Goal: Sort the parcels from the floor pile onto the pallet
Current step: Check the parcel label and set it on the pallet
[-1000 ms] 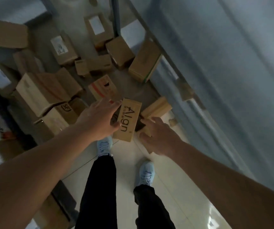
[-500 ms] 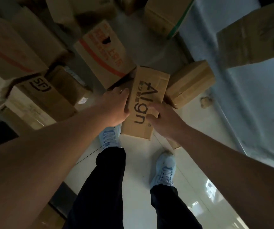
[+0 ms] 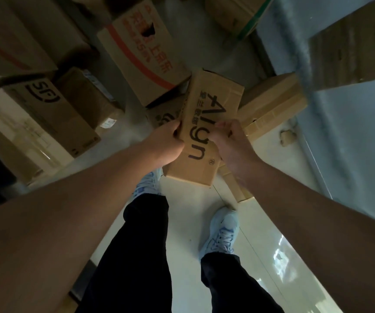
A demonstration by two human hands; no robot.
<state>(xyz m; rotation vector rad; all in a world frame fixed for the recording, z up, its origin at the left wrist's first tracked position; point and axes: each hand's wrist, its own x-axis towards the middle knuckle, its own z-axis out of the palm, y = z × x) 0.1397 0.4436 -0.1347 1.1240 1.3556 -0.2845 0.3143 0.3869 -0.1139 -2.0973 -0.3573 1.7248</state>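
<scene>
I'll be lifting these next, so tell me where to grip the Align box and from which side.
Grip the Align box by its two long side edges near the end closest to you, one hand per side, as the left hand and right hand do. It is long and narrow, and its far end is hemmed in by the orange-print box and other parcels.

Pale tiled floor carries cardboard parcels: SF box at left, red-striped box (upper centre).

There are two hands, two blue shoes, and about nine brown boxes on the floor.
</scene>
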